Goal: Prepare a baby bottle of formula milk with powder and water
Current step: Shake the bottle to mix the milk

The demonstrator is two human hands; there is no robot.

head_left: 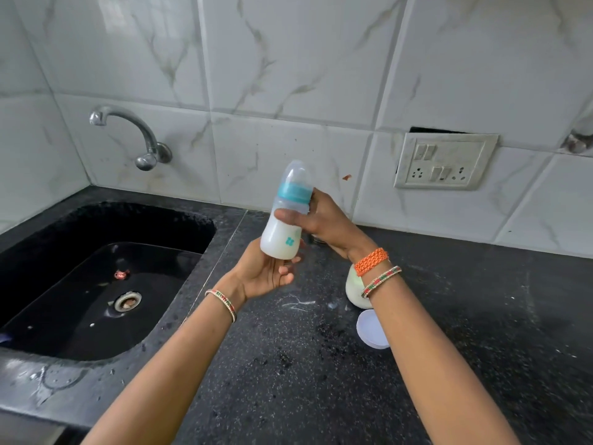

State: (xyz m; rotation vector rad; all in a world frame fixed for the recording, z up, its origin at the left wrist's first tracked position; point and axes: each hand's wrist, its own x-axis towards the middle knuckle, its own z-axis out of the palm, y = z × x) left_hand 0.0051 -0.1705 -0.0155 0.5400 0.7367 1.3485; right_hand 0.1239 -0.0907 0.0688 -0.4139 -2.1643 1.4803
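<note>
Seen from the head camera, a person holds a baby bottle [285,220] in the air above a black speckled counter [321,364], just right of a dark sink [96,284] and below a tiled wall with a tap [134,136] and a socket plate [446,162]. The right hand [321,223] is wrapped around the bottle's upper body just under the teal collar, thumb across the front, clamped on it; the left hand [266,271] lies palm up beneath the base, fingers loosely curled and partly apart, cupping more than gripping, with the base appearing to rest on it. The bottle leans slightly, its top tipped to the right and away from the camera. That two-handed hold, one hand steering the top and one steadying the bottom, looks suited to shaking or swirling the mix, or to checking it, well clear of the counter's wet patches. The bottle is capped with a clear dome over the teal ring; its translucent body is filled with opaque white liquid to about the level of the thumb, with a small teal mark low on the front. Since the milk looks uniformly white, the mixing seems close to finished. Behind the right wrist, partly hidden, stands a pale tub [354,292], probably the powder, with a white lid [372,329] lying flat on the counter just beside it.
</note>
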